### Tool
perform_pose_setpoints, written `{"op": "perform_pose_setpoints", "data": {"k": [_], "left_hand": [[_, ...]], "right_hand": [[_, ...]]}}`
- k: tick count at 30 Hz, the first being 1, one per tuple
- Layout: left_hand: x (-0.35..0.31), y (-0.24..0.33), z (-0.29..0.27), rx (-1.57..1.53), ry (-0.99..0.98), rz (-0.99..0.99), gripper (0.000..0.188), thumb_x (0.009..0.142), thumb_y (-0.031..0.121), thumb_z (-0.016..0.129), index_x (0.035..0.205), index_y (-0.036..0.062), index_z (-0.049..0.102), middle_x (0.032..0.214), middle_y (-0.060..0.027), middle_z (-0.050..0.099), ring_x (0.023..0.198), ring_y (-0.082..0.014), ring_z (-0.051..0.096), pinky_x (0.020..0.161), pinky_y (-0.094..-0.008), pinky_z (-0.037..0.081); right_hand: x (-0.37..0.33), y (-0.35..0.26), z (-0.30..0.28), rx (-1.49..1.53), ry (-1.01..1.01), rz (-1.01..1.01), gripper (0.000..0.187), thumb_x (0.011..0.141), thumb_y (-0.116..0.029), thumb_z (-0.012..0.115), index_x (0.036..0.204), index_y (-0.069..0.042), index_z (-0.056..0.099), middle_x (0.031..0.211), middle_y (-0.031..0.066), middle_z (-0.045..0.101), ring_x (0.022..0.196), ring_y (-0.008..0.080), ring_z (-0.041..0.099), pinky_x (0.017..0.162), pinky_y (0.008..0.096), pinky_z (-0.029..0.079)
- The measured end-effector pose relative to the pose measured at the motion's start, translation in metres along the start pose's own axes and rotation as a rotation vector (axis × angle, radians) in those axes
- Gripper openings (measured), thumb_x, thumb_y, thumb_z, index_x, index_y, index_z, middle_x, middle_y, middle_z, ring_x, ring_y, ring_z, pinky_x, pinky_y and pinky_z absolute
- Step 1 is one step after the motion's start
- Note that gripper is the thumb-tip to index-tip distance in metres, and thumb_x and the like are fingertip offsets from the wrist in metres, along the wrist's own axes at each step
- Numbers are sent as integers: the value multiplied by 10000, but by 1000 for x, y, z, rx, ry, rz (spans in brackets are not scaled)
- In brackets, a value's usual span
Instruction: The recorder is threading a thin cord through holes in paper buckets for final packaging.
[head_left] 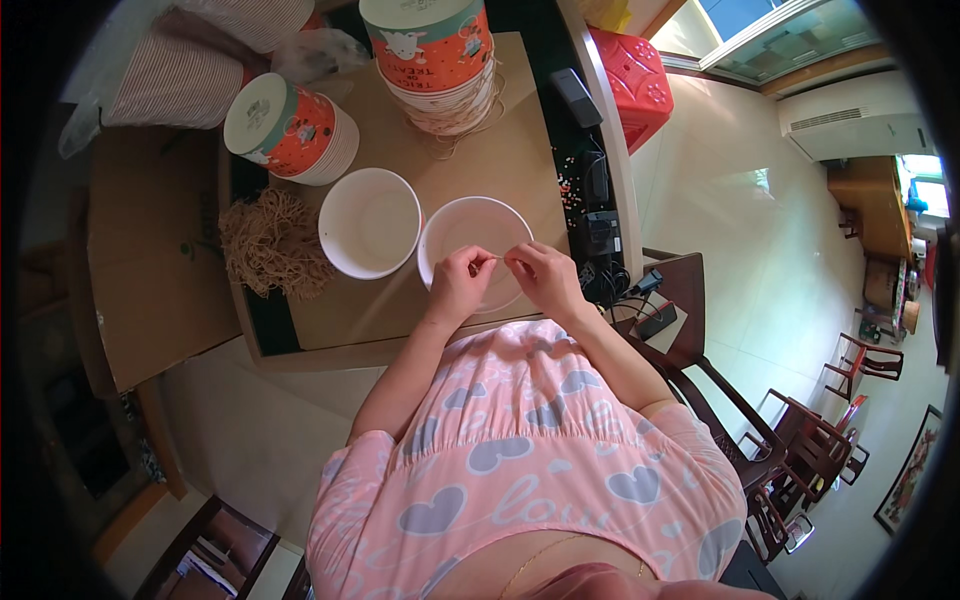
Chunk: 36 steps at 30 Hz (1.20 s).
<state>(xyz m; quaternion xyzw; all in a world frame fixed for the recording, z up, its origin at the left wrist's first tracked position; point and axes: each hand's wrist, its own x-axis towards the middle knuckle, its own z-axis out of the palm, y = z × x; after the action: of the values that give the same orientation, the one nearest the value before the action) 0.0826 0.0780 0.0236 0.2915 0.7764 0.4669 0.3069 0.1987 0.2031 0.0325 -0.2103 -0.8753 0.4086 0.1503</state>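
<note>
My left hand [463, 285] and my right hand [545, 280] meet over the near rim of a white paper bucket [460, 225]. Both are closed in a pinch, fingertips almost touching. A thin pale cord [501, 258] seems to run between them; most of it is hidden by the fingers. Directly left of this bucket, a second white paper bucket [370, 222] stands with its mouth up. Further left lies a tangled heap of tan cords [272, 243].
Upside-down stacks of orange and green printed buckets [300, 130] stand at the back, the taller stack [430, 55] with cords around its base. More stacked buckets [175, 80] sit in plastic at far left. Black adapters [600, 232] and cables line the table's right edge, beyond it a red stool [632, 85].
</note>
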Motion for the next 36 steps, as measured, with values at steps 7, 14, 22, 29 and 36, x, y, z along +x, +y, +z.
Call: {"op": "perform_pose_setpoints", "data": {"k": [7, 14, 22, 29, 36], "left_hand": [[0, 1, 1, 102, 49, 73, 79, 832, 61, 655, 850, -16, 655, 730, -60, 658, 646, -95, 606, 601, -242, 480], [6, 1, -3, -165, -49, -89, 97, 866, 75, 631, 859, -20, 650, 758, -52, 670, 680, -89, 613, 637, -236, 489], [5, -2, 2, -64, 3, -15, 94, 889, 73, 601, 860, -13, 624, 705, -33, 634, 660, -82, 589, 621, -236, 475], [0, 22, -5, -104, -38, -27, 87, 893, 70, 597, 876, -10, 628, 723, -33, 639, 670, -76, 589, 618, -231, 471], [-10, 35, -11, -75, -74, -3, 112, 865, 100, 641, 855, -10, 629, 704, -69, 643, 614, -105, 589, 581, -255, 469]], "right_hand": [[0, 0, 0, 8, -14, -1, 29, 825, -112, 628, 833, -84, 629, 781, 94, 629, 722, 299, 625, 610, 372, 503], [1, 2, -2, -11, -9, -15, 35, 827, -113, 628, 838, -80, 625, 785, 99, 628, 731, 303, 627, 618, 377, 505], [2, 1, -2, -10, -28, -7, 45, 829, -119, 631, 845, -78, 626, 799, 94, 629, 735, 298, 634, 622, 374, 509], [5, -11, -9, 44, -38, 4, 114, 816, -102, 675, 910, -55, 629, 845, 95, 620, 743, 269, 652, 645, 337, 521], [1, -11, -21, 152, 43, -66, 115, 784, -25, 686, 880, -51, 629, 835, 73, 597, 602, 199, 551, 546, 277, 446]]}}
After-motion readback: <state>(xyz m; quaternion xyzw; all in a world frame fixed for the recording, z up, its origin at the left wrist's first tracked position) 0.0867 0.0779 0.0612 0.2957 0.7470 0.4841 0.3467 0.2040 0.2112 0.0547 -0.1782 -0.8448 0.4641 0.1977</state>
